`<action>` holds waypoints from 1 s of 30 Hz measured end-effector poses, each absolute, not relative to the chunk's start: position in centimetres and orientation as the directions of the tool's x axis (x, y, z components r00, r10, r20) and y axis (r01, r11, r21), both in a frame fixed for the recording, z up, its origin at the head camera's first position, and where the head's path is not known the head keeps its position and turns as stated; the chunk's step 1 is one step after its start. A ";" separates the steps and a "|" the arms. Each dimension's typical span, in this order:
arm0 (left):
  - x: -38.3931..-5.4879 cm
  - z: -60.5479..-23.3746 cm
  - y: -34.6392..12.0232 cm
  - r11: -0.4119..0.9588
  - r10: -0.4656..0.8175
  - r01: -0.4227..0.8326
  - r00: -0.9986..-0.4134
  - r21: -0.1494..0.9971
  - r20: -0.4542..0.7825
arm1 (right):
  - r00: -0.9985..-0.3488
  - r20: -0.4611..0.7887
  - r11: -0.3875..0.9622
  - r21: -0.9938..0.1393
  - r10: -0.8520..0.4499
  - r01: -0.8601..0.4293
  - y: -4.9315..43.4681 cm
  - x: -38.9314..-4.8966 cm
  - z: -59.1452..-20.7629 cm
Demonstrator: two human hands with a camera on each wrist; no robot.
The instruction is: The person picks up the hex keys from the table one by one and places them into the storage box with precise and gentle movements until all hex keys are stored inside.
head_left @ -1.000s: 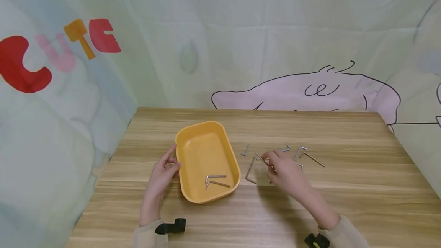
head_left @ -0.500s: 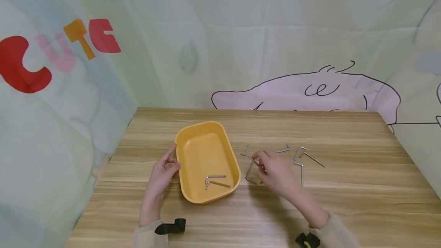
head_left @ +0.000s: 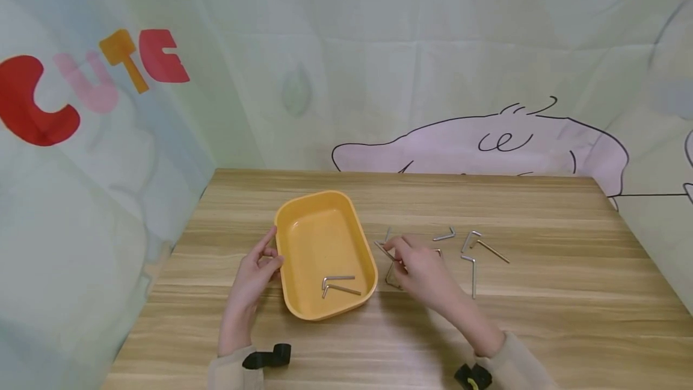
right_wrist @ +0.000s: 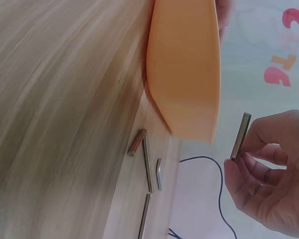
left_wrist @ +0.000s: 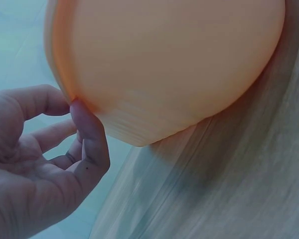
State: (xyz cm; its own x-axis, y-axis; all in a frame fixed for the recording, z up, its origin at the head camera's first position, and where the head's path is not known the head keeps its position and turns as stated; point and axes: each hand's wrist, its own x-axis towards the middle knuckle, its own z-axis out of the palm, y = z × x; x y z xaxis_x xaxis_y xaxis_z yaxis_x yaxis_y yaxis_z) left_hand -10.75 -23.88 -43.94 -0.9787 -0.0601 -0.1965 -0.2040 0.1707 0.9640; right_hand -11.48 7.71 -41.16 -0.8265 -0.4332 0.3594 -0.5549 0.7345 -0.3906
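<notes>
In the head view my left hand (head_left: 254,278) is at the left side of a yellow plastic tray (head_left: 319,233); its thumb and index finger hold the rim. Two L-shaped hex keys (head_left: 344,289) lie inside, towards the near end. Just right of the tray, my right hand (head_left: 425,272) pinches another hex key (head_left: 385,251) between thumb and fingertips, raised above the tabletop. In the right wrist view the pinched hex key (right_wrist: 241,136) points up from the fingers; whatever part lies behind them is hidden.
Several loose hex keys lie on the wooden table (head_left: 520,318) to the right: a silver one (head_left: 445,236), a brass-coloured one (head_left: 492,251) and a long silver one (head_left: 473,278) among them. Some are partly covered by the right hand. A printed cloth (head_left: 379,77) hangs behind the table.
My right hand has moved left towards the tray with the hex key in its fingers, uncovering hex keys behind it. The left hand and tray have stayed put.
</notes>
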 end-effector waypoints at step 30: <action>-10.7 -43.9 -24.0 0.158 -0.059 -0.211 -0.977 0.965 -0.204 | -0.729 0.370 0.689 -0.260 -0.576 -0.676 4.6 -12.8 -39.6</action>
State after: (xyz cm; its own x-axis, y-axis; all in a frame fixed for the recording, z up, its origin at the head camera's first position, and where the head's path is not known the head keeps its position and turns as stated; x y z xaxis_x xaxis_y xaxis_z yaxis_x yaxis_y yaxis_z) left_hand -10.72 -23.95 -43.95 -0.9773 -0.0590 -0.2036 -0.2105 0.1580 0.9647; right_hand -12.80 4.56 -39.64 -0.7292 -0.5758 0.3698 -0.6762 0.6894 -0.2600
